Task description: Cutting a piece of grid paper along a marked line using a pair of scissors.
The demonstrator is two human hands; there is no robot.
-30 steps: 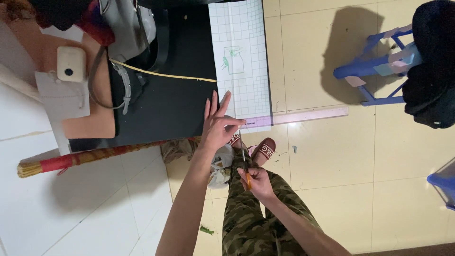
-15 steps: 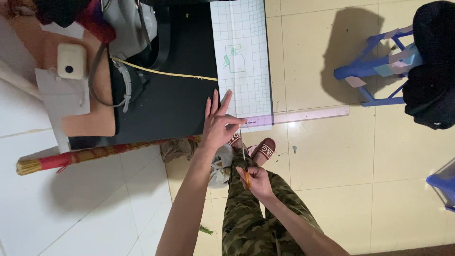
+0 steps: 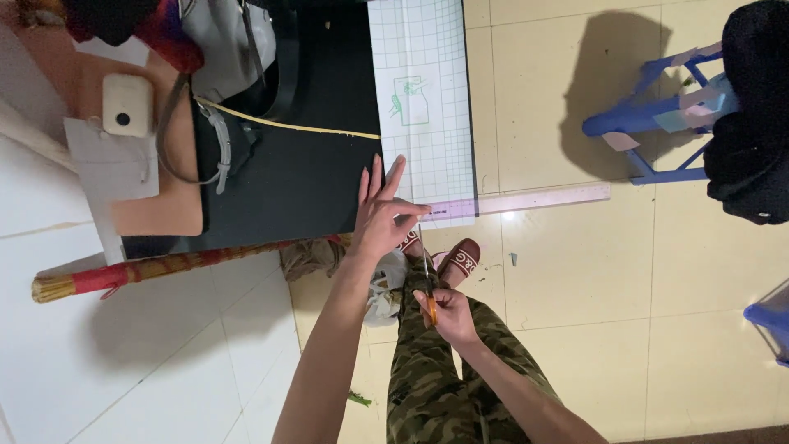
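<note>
Left hand: the left hand (image 3: 382, 215) lay flat with fingers spread wide, gripping nothing, pressing on the near edge of the black sheet (image 3: 304, 177) right beside the gridded white sheet (image 3: 423, 99).
Right hand: the right hand (image 3: 448, 316) was closed around the orange handles of a pair of scissors (image 3: 426, 284), held above the person's camouflage trousers (image 3: 436, 386).
Scissors: the blades pointed up toward the left hand's thumb and the near edge of the gridded sheet; whether they touched the sheet could not be told.
Gridded sheet: it lay on the floor over the right edge of the black sheet, with a small green drawing near its middle.
Ruler: a long pale ruler (image 3: 534, 200) lay across the near end of the gridded sheet and ran out onto the tiled floor (image 3: 575, 279).
Feet: brown sandals (image 3: 460, 256) stood just below the ruler.
Nearby: a broom (image 3: 148, 271) lay along the near edge of the black sheet, a grey bag (image 3: 222, 49) rested at its far left corner, and a blue stool (image 3: 649, 123) stood well apart to the right.
</note>
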